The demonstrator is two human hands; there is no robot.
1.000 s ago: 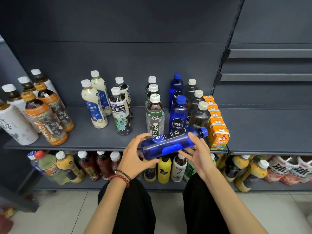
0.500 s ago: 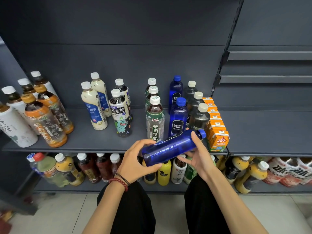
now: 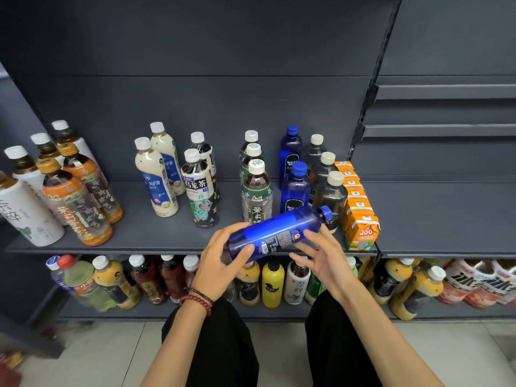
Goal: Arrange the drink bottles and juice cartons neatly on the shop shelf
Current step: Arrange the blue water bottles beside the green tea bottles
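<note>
A blue soda bottle (image 3: 268, 233) with a blue cap lies on its side in the air, just in front of the middle shelf's (image 3: 156, 238) front edge, cap pointing up-right. My left hand (image 3: 220, 263) grips its base end. The fingers of my right hand (image 3: 326, 261) are spread and fairly straight, their tips touching the bottle's underside near the neck. Behind it on the shelf stand two matching blue bottles (image 3: 296, 188) in a row, with a row of dark bottles (image 3: 333, 196) and orange juice cartons (image 3: 360, 227) to their right.
Left of the blue row stand green-label tea bottles (image 3: 255, 196), black-label tea (image 3: 199, 191), milky bottles (image 3: 156, 180) and orange-label bottles (image 3: 75, 208). The lower shelf (image 3: 279, 311) is packed with mixed bottles. The shelf bay at the right (image 3: 446, 219) holds nothing.
The bottle has turned about its long axis, so its printed back label now faces me. My right hand's grip has loosened to spread fingers. Both hands stayed roughly in place.
</note>
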